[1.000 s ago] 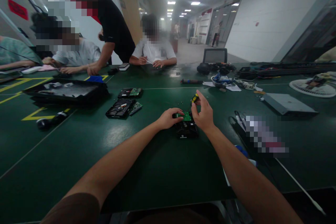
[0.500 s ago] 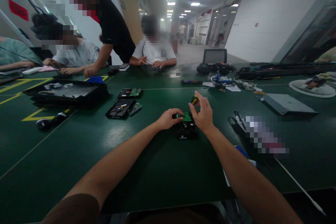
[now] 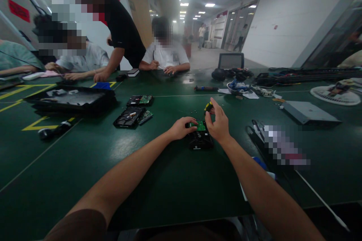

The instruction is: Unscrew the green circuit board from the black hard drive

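The person's left hand (image 3: 181,127), fingers curled and thumb on a flat green circuit board (image 3: 201,125), holds a boxy black drive (image 3: 200,142) on the glossy green worktop (image 3: 158,180). The right hand (image 3: 219,125) pinches a rounded yellow-and-black screwdriver handle (image 3: 208,106) near the board's far right corner.

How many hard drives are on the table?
3: the drive in hand between both hands, the nearer drive off to the left, and the farther drive just behind that. Others may be hidden.

Green table (image 3: 158,184), hard drive (image 3: 200,142), black tray (image 3: 70,108)
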A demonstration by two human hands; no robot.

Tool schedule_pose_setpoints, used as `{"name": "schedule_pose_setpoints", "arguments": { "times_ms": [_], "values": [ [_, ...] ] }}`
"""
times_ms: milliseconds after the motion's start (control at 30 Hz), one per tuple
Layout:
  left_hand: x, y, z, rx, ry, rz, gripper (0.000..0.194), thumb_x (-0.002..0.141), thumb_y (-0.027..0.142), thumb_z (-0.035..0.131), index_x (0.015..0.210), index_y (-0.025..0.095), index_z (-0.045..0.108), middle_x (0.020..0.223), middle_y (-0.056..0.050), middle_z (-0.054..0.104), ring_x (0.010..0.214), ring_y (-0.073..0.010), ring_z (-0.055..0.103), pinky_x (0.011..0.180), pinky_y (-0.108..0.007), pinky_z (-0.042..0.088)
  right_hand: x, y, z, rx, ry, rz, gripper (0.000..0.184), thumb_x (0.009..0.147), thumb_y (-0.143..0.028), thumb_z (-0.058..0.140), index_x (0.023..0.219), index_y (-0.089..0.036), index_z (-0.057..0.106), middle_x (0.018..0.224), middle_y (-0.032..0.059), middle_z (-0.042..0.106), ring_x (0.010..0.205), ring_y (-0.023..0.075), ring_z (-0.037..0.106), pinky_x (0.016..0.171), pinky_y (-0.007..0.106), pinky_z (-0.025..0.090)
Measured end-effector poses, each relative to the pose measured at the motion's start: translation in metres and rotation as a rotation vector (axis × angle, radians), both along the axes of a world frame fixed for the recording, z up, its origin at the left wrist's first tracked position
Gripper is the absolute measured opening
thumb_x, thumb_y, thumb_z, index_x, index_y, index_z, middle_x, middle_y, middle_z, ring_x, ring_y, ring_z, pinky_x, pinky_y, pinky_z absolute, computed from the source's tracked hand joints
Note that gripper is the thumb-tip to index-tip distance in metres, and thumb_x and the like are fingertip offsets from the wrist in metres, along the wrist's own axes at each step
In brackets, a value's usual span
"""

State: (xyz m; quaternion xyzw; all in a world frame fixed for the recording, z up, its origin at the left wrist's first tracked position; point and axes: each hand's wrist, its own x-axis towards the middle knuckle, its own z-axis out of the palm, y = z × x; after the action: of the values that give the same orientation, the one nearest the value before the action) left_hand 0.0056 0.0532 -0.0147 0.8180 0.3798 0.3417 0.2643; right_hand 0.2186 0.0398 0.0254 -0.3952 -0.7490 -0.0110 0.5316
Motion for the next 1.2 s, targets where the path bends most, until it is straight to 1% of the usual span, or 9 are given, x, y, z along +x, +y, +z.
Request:
{"name": "schedule_pose_setpoints", "arguments": {
  "times_ms": [167,333,467,533,633,733,867,1033,1200],
  "values": [
    [0.0005,-0.0008,0.0017,-0.002,-0.002,-0.007,0.024,0.087,0.030,0.073,0.110,0.022,0.072,0.121,-0.007,0.071,0.120,-0.0238,0.064,0.110,-0.044,0.044,0.0005,-0.0008,0.0016,-0.014,-0.008,-0.013,0.056,0.097,-0.032,0.054,0.151,-0.029,0.040,0.118,0.0101,0.062,0.095,0.0237,0.064,0.084,0.045,0.061],
    [0.0010,-0.0020,0.0039,0.007,0.008,0.003,0.025,0.088,0.031,0.072,0.111,0.023,0.072,0.121,-0.007,0.071,0.121,-0.0241,0.063,0.110,-0.044,0.044,0.0009,-0.0002,0.0015,0.004,-0.010,-0.002,0.056,0.098,-0.029,0.052,0.153,-0.028,0.037,0.128,0.0116,0.060,0.102,0.0243,0.064,0.093,0.047,0.058],
    [0.0004,-0.0009,0.0021,0.009,0.010,-0.001,0.026,0.088,0.032,0.072,0.112,0.023,0.072,0.123,-0.007,0.070,0.122,-0.0243,0.063,0.111,-0.045,0.043,0.0017,0.0010,0.0005,-0.005,-0.002,-0.015,0.057,0.098,-0.030,0.054,0.152,-0.027,0.037,0.125,0.0118,0.059,0.101,0.0246,0.064,0.090,0.047,0.059],
    [0.0002,0.0005,0.0000,0.007,0.010,-0.003,0.026,0.088,0.032,0.072,0.113,0.023,0.072,0.125,-0.007,0.069,0.121,-0.0241,0.063,0.111,-0.045,0.044,0.0022,0.0012,0.0004,-0.011,-0.010,-0.015,0.057,0.098,-0.032,0.054,0.152,-0.028,0.038,0.125,0.0116,0.058,0.104,0.0255,0.063,0.091,0.048,0.059],
    [0.0003,0.0025,-0.0034,0.008,0.016,0.004,0.027,0.087,0.033,0.073,0.113,0.024,0.072,0.127,-0.007,0.068,0.120,-0.0240,0.063,0.111,-0.045,0.044,0.0025,0.0014,-0.0001,-0.018,-0.013,0.007,0.058,0.099,-0.030,0.051,0.154,-0.028,0.034,0.127,0.0125,0.058,0.110,0.0264,0.063,0.095,0.049,0.058],
    [0.0012,0.0032,-0.0050,0.006,0.013,0.007,0.027,0.087,0.032,0.073,0.113,0.024,0.072,0.127,-0.007,0.068,0.120,-0.0238,0.063,0.110,-0.045,0.044,0.0034,0.0016,-0.0010,-0.022,-0.005,0.007,0.059,0.099,-0.029,0.049,0.156,-0.028,0.031,0.128,0.0132,0.058,0.109,0.0267,0.063,0.095,0.050,0.058],
    [0.0030,0.0015,-0.0030,0.002,0.012,0.004,0.027,0.088,0.031,0.072,0.114,0.024,0.072,0.127,-0.007,0.068,0.119,-0.0236,0.063,0.111,-0.046,0.044,0.0059,0.0025,-0.0012,-0.029,-0.005,-0.004,0.058,0.098,-0.033,0.052,0.154,-0.029,0.035,0.127,0.0121,0.057,0.106,0.0269,0.063,0.092,0.051,0.059],
    [0.0050,-0.0010,0.0002,0.007,0.016,0.004,0.027,0.088,0.031,0.071,0.114,0.024,0.072,0.128,-0.007,0.068,0.120,-0.0240,0.063,0.111,-0.045,0.044,0.0076,0.0021,-0.0003,-0.027,-0.007,0.019,0.058,0.100,-0.030,0.048,0.156,-0.029,0.032,0.131,0.0128,0.057,0.111,0.0266,0.062,0.098,0.050,0.057],
    [0.0059,-0.0009,-0.0001,-0.006,0.042,0.031,0.026,0.088,0.033,0.071,0.113,0.025,0.072,0.128,-0.007,0.068,0.121,-0.0252,0.062,0.111,-0.047,0.044,0.0088,-0.0002,0.0014,-0.034,-0.024,0.004,0.057,0.100,-0.033,0.050,0.155,-0.030,0.034,0.131,0.0117,0.057,0.113,0.0265,0.061,0.096,0.048,0.058]
  ]
}}
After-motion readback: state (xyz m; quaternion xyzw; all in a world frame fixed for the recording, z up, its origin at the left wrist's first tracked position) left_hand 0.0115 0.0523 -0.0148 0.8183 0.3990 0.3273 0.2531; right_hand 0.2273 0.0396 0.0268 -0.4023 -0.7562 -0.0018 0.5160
